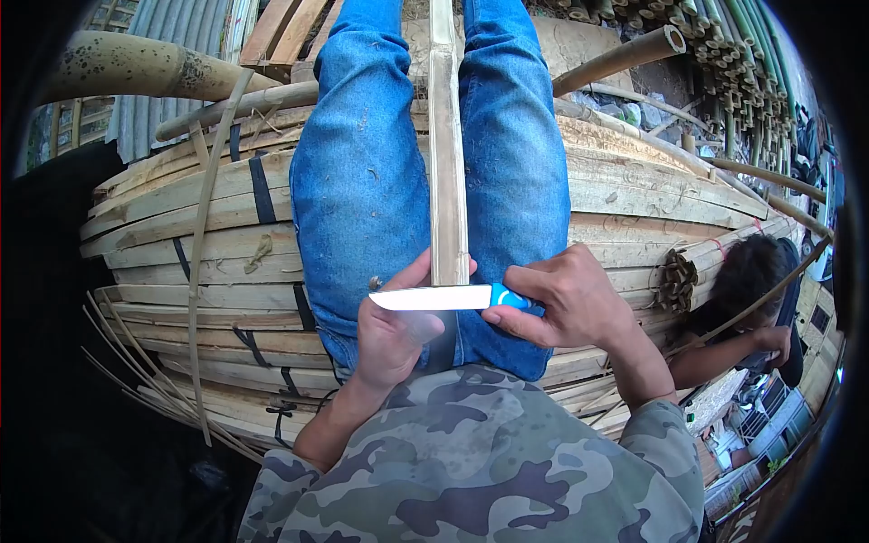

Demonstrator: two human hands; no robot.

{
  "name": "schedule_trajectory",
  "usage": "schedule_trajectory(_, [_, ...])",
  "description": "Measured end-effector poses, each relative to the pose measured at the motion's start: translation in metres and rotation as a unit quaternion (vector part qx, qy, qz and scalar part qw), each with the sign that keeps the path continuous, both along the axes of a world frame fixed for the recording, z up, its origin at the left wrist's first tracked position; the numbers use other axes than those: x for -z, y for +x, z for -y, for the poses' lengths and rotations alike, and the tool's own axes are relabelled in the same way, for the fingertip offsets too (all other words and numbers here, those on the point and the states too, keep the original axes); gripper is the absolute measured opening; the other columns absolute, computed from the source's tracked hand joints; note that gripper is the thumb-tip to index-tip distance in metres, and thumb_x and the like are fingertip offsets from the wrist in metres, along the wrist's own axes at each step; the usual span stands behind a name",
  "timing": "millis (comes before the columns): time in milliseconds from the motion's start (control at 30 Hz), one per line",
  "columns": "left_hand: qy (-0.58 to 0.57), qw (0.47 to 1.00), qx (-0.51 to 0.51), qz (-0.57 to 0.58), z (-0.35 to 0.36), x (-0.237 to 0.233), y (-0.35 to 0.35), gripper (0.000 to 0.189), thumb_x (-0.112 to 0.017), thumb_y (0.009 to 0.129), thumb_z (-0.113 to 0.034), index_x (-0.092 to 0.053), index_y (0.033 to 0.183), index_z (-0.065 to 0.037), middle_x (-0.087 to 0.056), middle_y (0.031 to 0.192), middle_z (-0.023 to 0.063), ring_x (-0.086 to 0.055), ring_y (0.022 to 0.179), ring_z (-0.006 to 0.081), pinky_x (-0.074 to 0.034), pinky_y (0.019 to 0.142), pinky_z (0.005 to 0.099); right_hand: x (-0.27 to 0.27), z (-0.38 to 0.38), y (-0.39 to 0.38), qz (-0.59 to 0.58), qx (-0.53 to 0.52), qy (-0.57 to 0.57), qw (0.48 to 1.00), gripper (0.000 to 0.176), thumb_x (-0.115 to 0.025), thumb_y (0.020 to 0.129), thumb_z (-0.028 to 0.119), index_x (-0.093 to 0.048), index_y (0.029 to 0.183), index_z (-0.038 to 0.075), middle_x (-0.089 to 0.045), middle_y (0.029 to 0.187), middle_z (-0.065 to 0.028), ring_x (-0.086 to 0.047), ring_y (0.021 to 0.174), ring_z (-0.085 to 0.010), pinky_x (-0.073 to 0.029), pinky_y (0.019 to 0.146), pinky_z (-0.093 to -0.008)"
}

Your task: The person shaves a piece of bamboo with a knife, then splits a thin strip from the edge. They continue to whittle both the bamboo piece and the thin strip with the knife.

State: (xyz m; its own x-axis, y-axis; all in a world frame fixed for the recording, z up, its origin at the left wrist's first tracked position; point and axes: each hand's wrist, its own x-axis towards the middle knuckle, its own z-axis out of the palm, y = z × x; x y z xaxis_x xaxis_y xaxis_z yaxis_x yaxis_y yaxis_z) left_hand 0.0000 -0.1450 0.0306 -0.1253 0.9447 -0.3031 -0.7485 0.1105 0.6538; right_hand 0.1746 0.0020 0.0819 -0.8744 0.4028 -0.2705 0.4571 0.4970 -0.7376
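Observation:
A split bamboo strip [447, 163] runs lengthwise between my jeans-clad legs, its near end close to my waist. My left hand [387, 342] supports that end from below, with fingers curled behind it and a fingertip showing on its right side. My right hand [575, 299] grips a knife [430, 299] by its blue and white handle. The bright blade points left, lying across the strip's near end in this view and partly covering my left hand and its thumb.
Stacked wooden slats [244, 195] tied with black straps lie under my legs. A thick bamboo pole [136, 68] juts in at upper left. Another person [747, 281] crouches at right beside a bamboo bundle [715, 258]. Many bamboo poles [756, 54] are piled at upper right.

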Motion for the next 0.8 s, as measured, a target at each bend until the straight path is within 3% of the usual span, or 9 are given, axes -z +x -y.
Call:
schedule_trajectory(667, [-0.012,1.0,-0.026,-0.012,0.002,0.002,-0.003,0.077,-0.075,0.087,-0.025,-0.037,0.142,0.013,-0.058,0.13,0.0264,-0.058,0.121,0.03,-0.042,0.107,0.0418,0.007,0.001,-0.008,-0.023,0.003,0.001,1.0,0.044,-0.066,0.088,0.044,-0.055,0.063,0.011,-0.049,0.044,-0.0074,-0.052,0.041,-0.0302,-0.038,0.043,-0.0404])
schedule_trajectory(733, [-0.023,0.999,-0.013,-0.037,0.005,0.004,-0.004,0.08,-0.074,0.085,-0.036,-0.039,0.144,0.005,-0.056,0.132,0.0266,-0.056,0.124,0.0356,-0.044,0.107,0.0479,0.008,0.0,-0.01,-0.015,-0.004,-0.011,1.0,0.045,-0.065,0.089,0.046,-0.055,0.062,0.01,-0.048,0.044,-0.0083,-0.052,0.042,-0.0313,-0.038,0.043,-0.041])
schedule_trajectory(800, [-0.022,0.999,-0.019,-0.039,0.007,0.008,-0.005,0.078,-0.073,0.085,-0.037,-0.04,0.144,0.003,-0.056,0.132,0.0267,-0.056,0.124,0.036,-0.044,0.107,0.0487,0.009,-0.001,-0.013,-0.007,-0.011,-0.022,1.0,0.047,-0.064,0.089,0.047,-0.055,0.062,0.01,-0.047,0.044,-0.0092,-0.052,0.042,-0.0325,-0.037,0.043,-0.0417])
